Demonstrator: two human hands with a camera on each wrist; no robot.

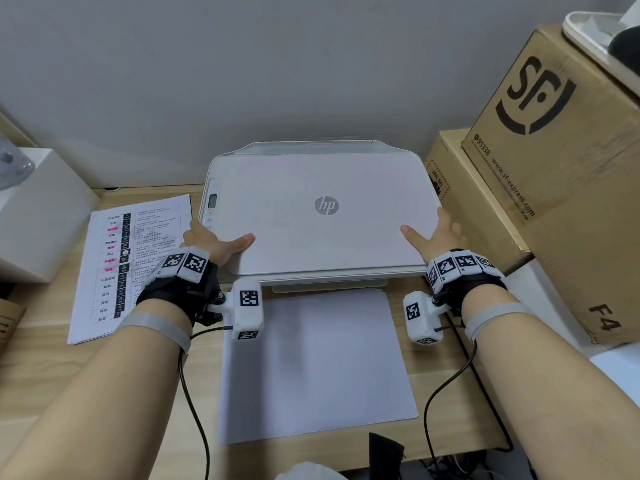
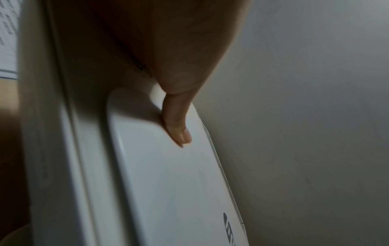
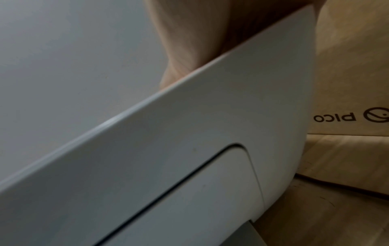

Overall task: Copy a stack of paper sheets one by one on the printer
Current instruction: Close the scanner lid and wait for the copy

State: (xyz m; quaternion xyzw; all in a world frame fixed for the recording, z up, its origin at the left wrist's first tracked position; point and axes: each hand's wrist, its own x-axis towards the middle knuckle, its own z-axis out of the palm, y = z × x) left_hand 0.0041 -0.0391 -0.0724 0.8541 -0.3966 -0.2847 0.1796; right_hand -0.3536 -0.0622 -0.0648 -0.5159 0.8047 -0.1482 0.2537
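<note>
Head view shows a pale wooden bench (image 1: 31,358) set against a grey wall (image 1: 277,64), with a white printer (image 1: 322,216) at its middle, back edge close to the wall. In front of the printer lies a stack of blank sheets (image 1: 315,368), its far edge just under the printer's front. Left of the printer rests a printed sheet (image 1: 128,265) with pink marks, and beyond that a white box (image 1: 41,216). Right of the printer stand stacked cardboard boxes (image 1: 554,161), the lower one almost touching the printer's side, leaving little free room there.

Both hands sit at the printer's front corners. The left hand (image 1: 211,242) has its thumb laid on the lid (image 1: 311,244) and its fingers down the left edge; the right hand (image 1: 436,235) mirrors it at the right corner. Whether the fingers curl under the lid I cannot tell.

Left wrist view adds the thumb (image 2: 176,123) pressed flat on the lid's top by its rounded corner. Right wrist view shows the printer's front panel (image 3: 189,166) and a "PICO" mark on a cardboard box (image 3: 347,99) beside the printer.
</note>
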